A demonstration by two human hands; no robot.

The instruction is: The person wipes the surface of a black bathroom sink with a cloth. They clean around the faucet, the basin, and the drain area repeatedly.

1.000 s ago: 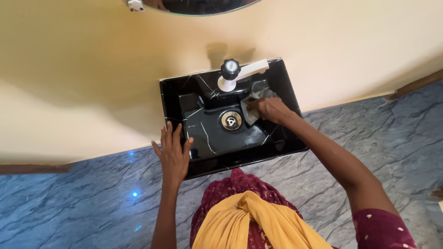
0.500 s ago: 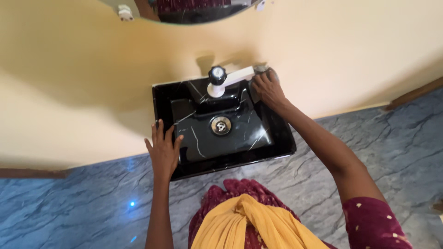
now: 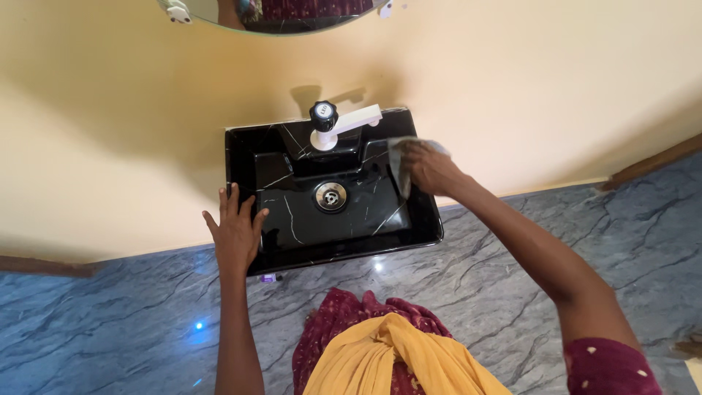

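While our left hand (image 3: pixel 235 232) lies flat with fingers spread on the sink (image 3: pixel 292 227)'s near-left rim, our right hand (image 3: pixel 431 170) presses a grey cloth (image 3: pixel 398 157) on the right rim — fingers closed over it, just right of the white tap (image 3: pixel 342 124).

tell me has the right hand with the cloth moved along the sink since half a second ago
Yes. The right hand with the grey cloth came off the back right corner by the tap onto the sink right rim.

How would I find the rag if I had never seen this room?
Find the black basin on the yellow wall. Go to its right rim, just right of the white tap. The rag is the crumpled grey cloth under the right hand, the only soft thing there.
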